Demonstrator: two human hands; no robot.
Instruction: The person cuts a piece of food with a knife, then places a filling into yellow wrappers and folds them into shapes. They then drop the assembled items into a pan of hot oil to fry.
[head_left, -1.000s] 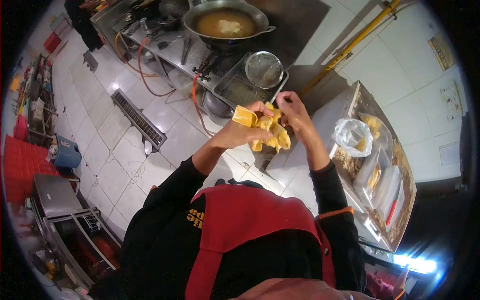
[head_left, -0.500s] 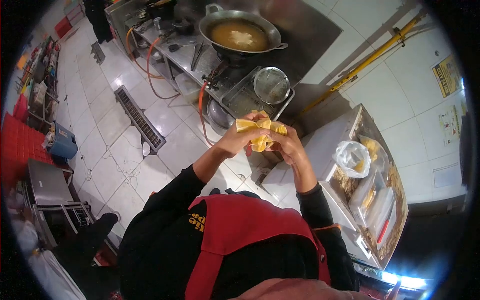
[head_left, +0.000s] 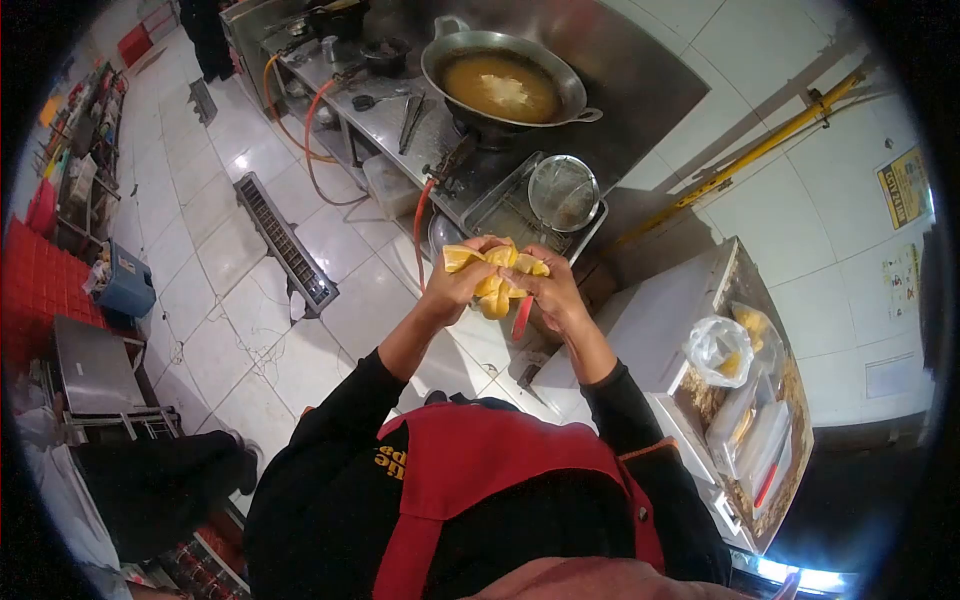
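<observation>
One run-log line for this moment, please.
left hand: holding folded yellow pieces | right hand: holding same pieces | ahead: round two-handled metal wok, brown liquid and pale lump inside

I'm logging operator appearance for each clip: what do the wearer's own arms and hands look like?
The left hand and right hand are ungloved. Black sleeves leave the lower forearms uncovered; an orange stripe crosses the right sleeve.

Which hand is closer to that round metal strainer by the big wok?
The right hand: it is on the person's side of the strainer, almost straight below it in the picture. The left hand is farther off, to the left.
</observation>
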